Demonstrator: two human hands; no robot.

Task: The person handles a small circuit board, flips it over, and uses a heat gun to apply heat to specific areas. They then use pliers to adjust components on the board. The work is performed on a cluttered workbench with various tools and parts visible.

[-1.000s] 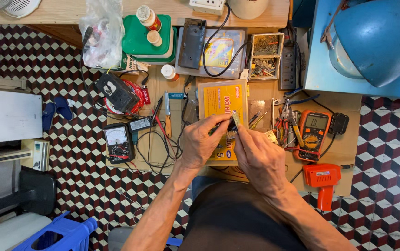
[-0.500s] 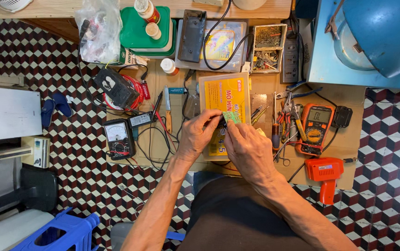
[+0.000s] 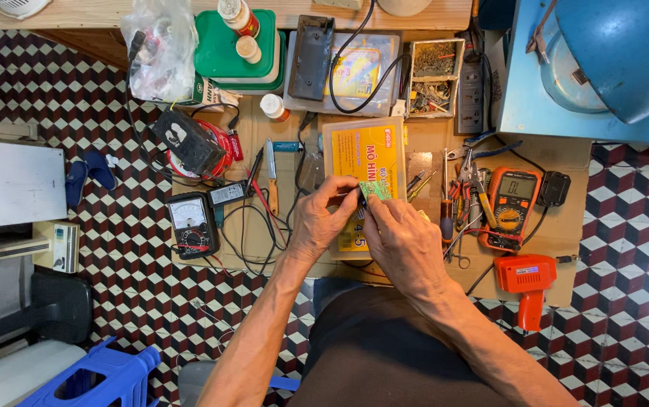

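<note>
Together, left hand (image 3: 324, 226) and right hand (image 3: 407, 245) pinch a small green board (image 3: 375, 190); seemingly light, stiff, fragile, best held by its edges.

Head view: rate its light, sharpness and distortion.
Head view: light is even and soft, shadows faint; a mild sheen on the blue lamp shade. Both hands and the small green board they pinch are sharp, no motion blur. Wide-angle lens bends the tiled floor lines near the edges.
</note>
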